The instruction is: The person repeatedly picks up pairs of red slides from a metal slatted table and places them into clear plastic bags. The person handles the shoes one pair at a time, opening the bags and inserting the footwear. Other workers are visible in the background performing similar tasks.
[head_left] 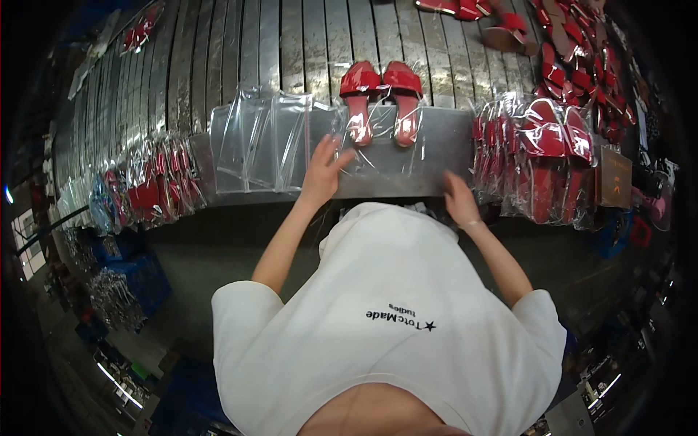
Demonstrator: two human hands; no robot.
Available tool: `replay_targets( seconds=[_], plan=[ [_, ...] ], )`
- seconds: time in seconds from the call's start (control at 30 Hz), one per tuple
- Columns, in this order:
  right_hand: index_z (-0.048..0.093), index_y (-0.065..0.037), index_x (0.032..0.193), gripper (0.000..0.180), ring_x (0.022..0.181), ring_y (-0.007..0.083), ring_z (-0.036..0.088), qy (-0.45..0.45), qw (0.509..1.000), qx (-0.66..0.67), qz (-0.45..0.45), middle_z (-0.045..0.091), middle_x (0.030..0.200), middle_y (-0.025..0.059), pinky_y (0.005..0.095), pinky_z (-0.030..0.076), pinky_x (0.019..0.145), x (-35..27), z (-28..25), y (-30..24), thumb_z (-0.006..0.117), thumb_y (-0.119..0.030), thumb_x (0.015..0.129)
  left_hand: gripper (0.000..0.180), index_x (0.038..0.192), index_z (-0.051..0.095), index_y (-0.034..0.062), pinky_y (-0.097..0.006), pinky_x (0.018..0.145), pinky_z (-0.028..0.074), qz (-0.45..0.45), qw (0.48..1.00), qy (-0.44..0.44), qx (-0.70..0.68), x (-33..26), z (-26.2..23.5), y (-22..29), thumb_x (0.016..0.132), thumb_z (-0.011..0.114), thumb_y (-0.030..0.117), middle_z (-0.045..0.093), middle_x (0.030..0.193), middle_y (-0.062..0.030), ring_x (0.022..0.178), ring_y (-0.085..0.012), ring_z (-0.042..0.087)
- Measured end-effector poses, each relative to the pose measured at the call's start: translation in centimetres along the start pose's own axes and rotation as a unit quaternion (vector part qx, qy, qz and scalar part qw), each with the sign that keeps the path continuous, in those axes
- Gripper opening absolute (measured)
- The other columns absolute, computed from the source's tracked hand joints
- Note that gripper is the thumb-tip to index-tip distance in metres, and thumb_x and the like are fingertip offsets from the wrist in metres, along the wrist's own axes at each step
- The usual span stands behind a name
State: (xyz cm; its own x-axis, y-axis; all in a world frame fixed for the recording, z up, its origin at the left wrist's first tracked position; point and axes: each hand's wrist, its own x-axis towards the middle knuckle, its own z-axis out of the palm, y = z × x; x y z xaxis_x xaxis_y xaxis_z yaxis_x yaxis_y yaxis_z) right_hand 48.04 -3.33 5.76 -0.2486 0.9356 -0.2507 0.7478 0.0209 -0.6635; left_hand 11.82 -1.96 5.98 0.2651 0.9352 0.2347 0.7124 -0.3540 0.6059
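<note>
Sandals [381, 98], lying heels-first in a clear bag [385, 149] at upper centre, are flanked by the open left hand [323, 171] and right hand [459, 198], pressed flat on the film, which could probably slip or crease.

The person wears a white short-sleeved T-shirt that fills the lower middle of the frame, broad and smooth across the chest and belly, with soft folds near the upper edge where the cloth bunches. The sleeves end above the elbows, one at the lower left, one at the lower right, each with a plain hemmed edge. A small line of black print with a black star beside it sits on the front of the shirt, upside down in this view. Both forearms are bare. The left hand [323, 171] wears nothing on wrist or fingers. The right hand [459, 200] has a thin pale band round the wrist.
</note>
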Motion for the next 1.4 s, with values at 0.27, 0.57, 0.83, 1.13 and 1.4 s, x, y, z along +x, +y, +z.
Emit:
replay_targets(
  seconds=[0.27, 0.57, 0.83, 1.13, 1.4],
  plan=[
    [0.059, -0.001, 0.078, 0.022, 0.05, 0.0136, 0.054, 0.052, 0.875, 0.417, 0.241, 0.056, 0.061, 0.0051, 0.03, 0.042, 0.045, 12.1, 6.1, -1.1, 0.061, -0.021, 0.087, 0.015, 0.075, 0.058, 0.0045, -0.029, 0.051, 0.047, -0.419, 0.746, -0.037, -0.517, 4.8, 3.8, -4.8, 0.087, 0.053, 0.011, 0.059, 0.063, -0.0062, 0.053, -0.0158, 0.058],
    [0.061, -0.003, 0.092, 0.008, 0.066, 0.0107, 0.058, 0.305, 0.668, 0.678, 0.03, 0.062, 0.078, 0.0004, 0.0245, 0.047, 0.061, 10.0, -10.8, -13.3, 0.06, -0.011, 0.089, 0.03, 0.113, 0.052, 0.0007, -0.026, 0.061, 0.047, -0.038, 0.901, 0.005, -0.432, 24.4, -7.5, 9.7, 0.092, 0.053, 0.022, 0.061, 0.071, -0.0074, 0.063, -0.0135, 0.059],
    [0.059, -0.008, 0.102, 0.019, 0.092, 0.0171, 0.057, 0.435, 0.477, 0.761, 0.063, 0.062, 0.093, 0.0042, 0.0366, 0.044, 0.091, 7.9, -14.7, -12.1, 0.055, -0.025, 0.093, 0.043, 0.128, 0.038, 0.0041, -0.028, 0.076, 0.049, -0.158, 0.832, -0.045, -0.53, 41.9, 3.3, 6.6, 0.091, 0.047, 0.024, 0.066, 0.096, -0.0109, 0.084, -0.0205, 0.065],
    [0.053, -0.005, 0.117, 0.039, 0.091, 0.0198, 0.058, 0.278, 0.535, 0.77, 0.209, 0.06, 0.099, 0.0075, 0.0414, 0.049, 0.084, 7.7, -16.6, -12.9, 0.051, -0.036, 0.093, 0.084, 0.144, 0.007, 0.0219, -0.059, 0.096, 0.035, -0.429, 0.563, -0.28, -0.649, 53.4, 30.9, 5.8, 0.083, 0.063, 0.038, 0.016, 0.145, -0.0253, 0.13, -0.0413, 0.029],
    [0.057, 0.003, 0.111, 0.022, 0.086, 0.0147, 0.061, 0.156, 0.781, 0.576, 0.186, 0.063, 0.095, 0.0097, 0.0282, 0.05, 0.078, 7.9, -12.1, -12.0, 0.053, -0.007, 0.092, 0.023, 0.099, 0.062, -0.0006, -0.026, 0.077, 0.046, -0.234, 0.673, -0.021, -0.702, 44.4, 19.3, 7.5, 0.082, 0.067, 0.014, 0.065, 0.093, -0.0046, 0.083, -0.0111, 0.06]
  ],
)
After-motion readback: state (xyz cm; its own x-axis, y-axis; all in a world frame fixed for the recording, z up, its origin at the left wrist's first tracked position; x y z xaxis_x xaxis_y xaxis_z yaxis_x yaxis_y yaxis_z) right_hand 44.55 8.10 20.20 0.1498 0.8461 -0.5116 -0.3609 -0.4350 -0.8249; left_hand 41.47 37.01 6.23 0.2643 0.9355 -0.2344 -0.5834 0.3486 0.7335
